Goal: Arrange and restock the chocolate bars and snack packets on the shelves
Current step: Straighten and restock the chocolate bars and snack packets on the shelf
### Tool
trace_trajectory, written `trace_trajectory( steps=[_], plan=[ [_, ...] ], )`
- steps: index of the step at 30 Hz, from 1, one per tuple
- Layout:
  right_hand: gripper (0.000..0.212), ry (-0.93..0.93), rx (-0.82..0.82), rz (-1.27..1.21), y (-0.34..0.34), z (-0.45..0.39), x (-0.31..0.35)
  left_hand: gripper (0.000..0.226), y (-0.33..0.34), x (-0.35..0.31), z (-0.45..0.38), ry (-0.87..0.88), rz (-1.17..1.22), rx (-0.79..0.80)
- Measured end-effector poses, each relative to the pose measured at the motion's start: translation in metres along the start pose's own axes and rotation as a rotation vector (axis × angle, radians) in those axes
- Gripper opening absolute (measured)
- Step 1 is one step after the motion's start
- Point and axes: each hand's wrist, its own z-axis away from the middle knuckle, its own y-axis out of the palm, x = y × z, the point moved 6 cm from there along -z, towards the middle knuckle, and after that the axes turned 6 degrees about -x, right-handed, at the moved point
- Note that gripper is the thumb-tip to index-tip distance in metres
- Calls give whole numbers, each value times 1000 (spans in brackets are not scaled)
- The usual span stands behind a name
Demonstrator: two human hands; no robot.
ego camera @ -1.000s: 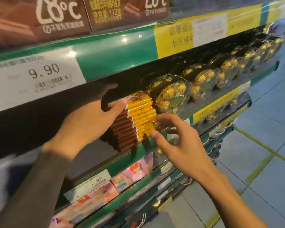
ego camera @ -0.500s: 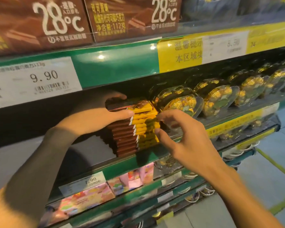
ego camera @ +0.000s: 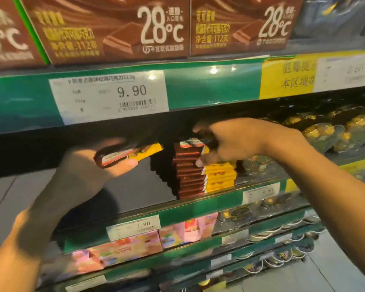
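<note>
A stack of brown-and-yellow chocolate bars [ego camera: 200, 175] stands on the middle shelf [ego camera: 198, 204]. My left hand [ego camera: 89, 175] holds one or two of these bars [ego camera: 131, 154] lifted off to the left of the stack, thumb under them and fingers behind. My right hand [ego camera: 234, 142] grips the upper bars of the stack, thumb on the front edge and fingers curled over the top. The back of the stack is hidden in the dark shelf.
Round clear boxes of gold-wrapped chocolates [ego camera: 325, 135] fill the shelf to the right. Brown "28°C" boxes [ego camera: 118, 30] line the shelf above. Pink packets [ego camera: 135, 247] lie on the shelf below. A 9.90 price tag [ego camera: 110, 95] faces me.
My left hand has pulled bars off the top of the stack and moved them left. My right hand rose from the stack's front to grip its top. The view moved closer and leftward.
</note>
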Motion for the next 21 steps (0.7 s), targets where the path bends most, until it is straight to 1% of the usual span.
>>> trace_trajectory(
  steps=[1,3,4,6,7,9,12,13,14,16,17,18,20,21],
  plan=[
    [75,-8,55,-50,4,-6,-4,57,-2,1,2,5,13,0],
    [85,-11,139,-180,8,-12,-8,65,-2,11,4,-2,22,23],
    [86,-8,175,-246,9,-13,-9,69,-3,16,7,5,14,27],
    [74,-15,226,-320,10,-12,-9,73,-4,21,9,38,-14,14],
    [66,-22,228,-336,9,-12,-8,75,-5,24,9,58,-34,11],
    [57,-30,211,-382,6,-9,-5,75,-5,25,11,81,-44,11],
    [47,-1,208,-450,3,-5,-1,71,-3,25,13,134,13,3],
    [47,26,221,-431,3,-4,0,69,-2,24,14,155,36,0],
    [51,58,218,-385,3,-3,-1,70,-3,25,15,167,52,-5],
    [70,122,141,-244,-2,-2,-3,74,-4,26,16,173,80,-19],
    [76,146,64,-181,-6,-1,-1,74,-4,27,17,181,87,-26],
    [78,147,-43,-141,-12,3,5,74,-6,26,19,191,88,-34],
    [84,42,-269,-160,-24,14,30,69,-12,25,23,172,85,-56],
    [87,-28,-340,-210,-29,21,45,65,-16,25,27,133,89,-71]
  ],
)
